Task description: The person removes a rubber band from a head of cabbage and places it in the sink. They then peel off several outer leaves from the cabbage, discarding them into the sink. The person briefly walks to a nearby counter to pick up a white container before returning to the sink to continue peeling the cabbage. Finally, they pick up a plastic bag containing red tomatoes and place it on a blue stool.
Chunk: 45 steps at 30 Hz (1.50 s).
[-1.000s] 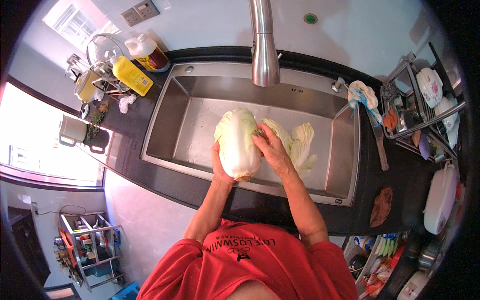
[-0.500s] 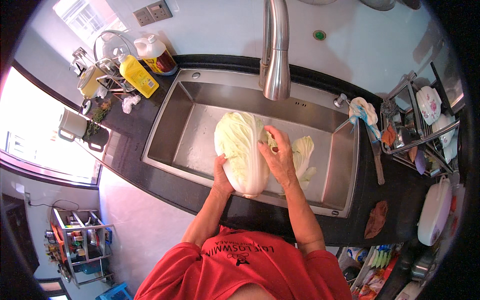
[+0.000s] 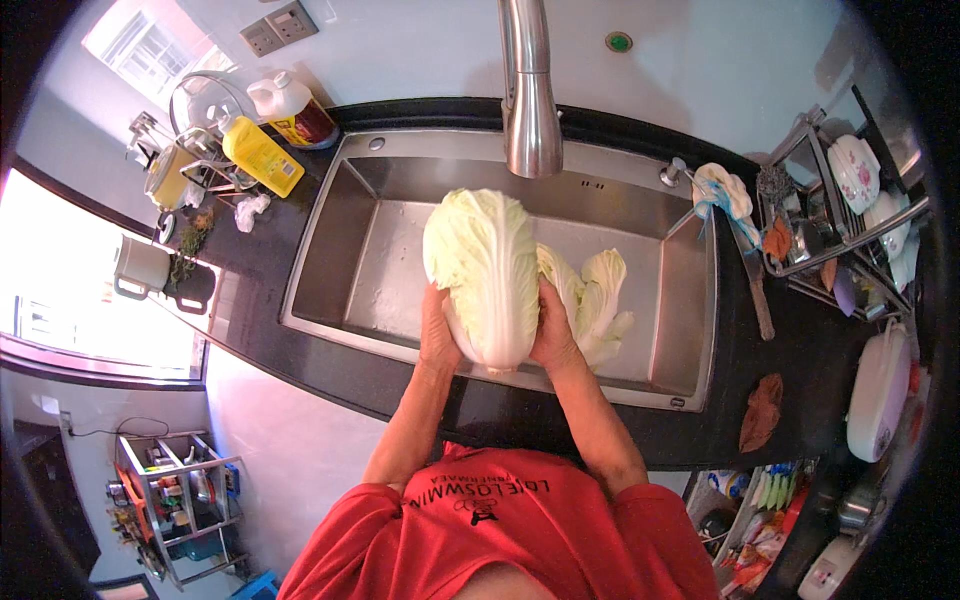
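Note:
A large pale green napa cabbage [image 3: 482, 275] is held over the near part of the sink, its white base toward me. My left hand [image 3: 438, 330] grips its left side, and my right hand [image 3: 553, 328] is wrapped round its right side. The undersides and most fingertips are hidden by the cabbage. Loose cabbage leaves [image 3: 602, 300] lie in the steel sink [image 3: 388, 268], just right of the head.
A tall faucet [image 3: 533, 125] hangs over the sink's far side. Bottles, including a yellow one [image 3: 262, 158], stand at the back left. On the right are a knife [image 3: 757, 290], a dish rack [image 3: 850, 240] with bowls, and a brown dried leaf-like piece [image 3: 761, 412].
My right hand has moved from the upper right of the cabbage down to its lower right side. The cabbage has turned slightly, and more loose leaves show beside it in the sink.

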Tool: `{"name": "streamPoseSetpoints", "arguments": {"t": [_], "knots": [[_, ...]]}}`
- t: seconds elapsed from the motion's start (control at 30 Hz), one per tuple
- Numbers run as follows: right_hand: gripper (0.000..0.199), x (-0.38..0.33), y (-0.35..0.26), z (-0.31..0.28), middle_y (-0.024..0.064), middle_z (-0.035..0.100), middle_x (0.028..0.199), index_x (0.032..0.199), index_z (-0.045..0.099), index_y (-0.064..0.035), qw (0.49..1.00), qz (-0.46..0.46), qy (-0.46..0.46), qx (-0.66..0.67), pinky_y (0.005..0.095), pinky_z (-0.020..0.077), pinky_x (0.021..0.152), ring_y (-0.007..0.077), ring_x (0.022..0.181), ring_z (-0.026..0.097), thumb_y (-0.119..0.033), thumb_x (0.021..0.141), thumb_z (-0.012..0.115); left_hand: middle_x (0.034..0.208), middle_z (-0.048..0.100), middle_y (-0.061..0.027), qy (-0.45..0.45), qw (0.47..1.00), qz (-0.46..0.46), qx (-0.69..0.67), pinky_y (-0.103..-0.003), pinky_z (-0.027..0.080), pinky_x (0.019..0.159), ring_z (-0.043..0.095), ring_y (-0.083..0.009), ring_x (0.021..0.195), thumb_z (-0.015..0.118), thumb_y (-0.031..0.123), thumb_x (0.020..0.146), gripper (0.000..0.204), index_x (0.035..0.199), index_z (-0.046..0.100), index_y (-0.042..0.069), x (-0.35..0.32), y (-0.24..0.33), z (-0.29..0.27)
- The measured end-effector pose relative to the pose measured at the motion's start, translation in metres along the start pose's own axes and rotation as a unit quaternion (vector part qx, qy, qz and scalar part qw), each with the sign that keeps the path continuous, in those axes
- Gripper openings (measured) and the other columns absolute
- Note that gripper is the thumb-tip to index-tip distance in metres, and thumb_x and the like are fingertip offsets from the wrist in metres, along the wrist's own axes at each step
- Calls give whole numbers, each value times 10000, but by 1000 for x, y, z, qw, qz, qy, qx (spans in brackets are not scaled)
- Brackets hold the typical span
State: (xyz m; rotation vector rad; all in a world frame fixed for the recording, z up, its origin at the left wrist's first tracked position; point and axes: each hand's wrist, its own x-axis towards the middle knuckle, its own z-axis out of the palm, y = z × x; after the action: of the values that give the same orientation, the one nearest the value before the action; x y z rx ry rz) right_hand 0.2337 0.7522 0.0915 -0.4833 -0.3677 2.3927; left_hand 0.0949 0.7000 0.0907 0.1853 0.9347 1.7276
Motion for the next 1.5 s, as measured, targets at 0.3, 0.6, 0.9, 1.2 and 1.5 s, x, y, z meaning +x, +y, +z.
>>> {"name": "streamPoseSetpoints", "arguments": {"t": [0.3,0.6,0.9,1.2,1.5], "knots": [[665,7,-37,32,166,508,1178,1280,403,-23,890,-151,-4,-431,327,392,907,252,1061,507,-365,762,641,1300,443,-113,-108,993,35,35,-385,400,961,466,-247,1163,508,404,881,603,1333,325,50,-4,7,19],[688,19,-51,36,153,521,1051,1293,408,-7,879,-48,57,-471,300,423,823,205,962,521,-350,754,664,1264,472,-147,-88,993,-29,-69,-416,412,972,490,-287,1135,598,409,805,695,1337,325,54,2,-1,5],[663,36,-56,33,141,526,1032,1286,435,-31,876,-32,21,-481,302,415,818,200,926,521,-378,758,635,1306,447,-146,-99,994,-2,-37,-468,413,961,484,-321,1148,554,554,756,810,1373,294,98,-1,-6,-2],[633,42,-67,35,118,512,1155,1260,484,-85,811,-149,-29,-565,342,352,937,238,1076,466,-344,708,653,1300,458,-147,-148,987,-36,-47,-453,392,982,478,-311,1155,652,516,672,890,1367,315,76,-6,-7,-15],[376,35,-77,44,87,520,1166,1103,608,-89,727,-266,-110,-624,332,367,960,235,1095,488,-108,729,652,1330,424,-142,-184,979,-83,-31,-441,381,990,453,-294,1179,648,608,639,976,1381,291,84,-9,-10,-22]]}}
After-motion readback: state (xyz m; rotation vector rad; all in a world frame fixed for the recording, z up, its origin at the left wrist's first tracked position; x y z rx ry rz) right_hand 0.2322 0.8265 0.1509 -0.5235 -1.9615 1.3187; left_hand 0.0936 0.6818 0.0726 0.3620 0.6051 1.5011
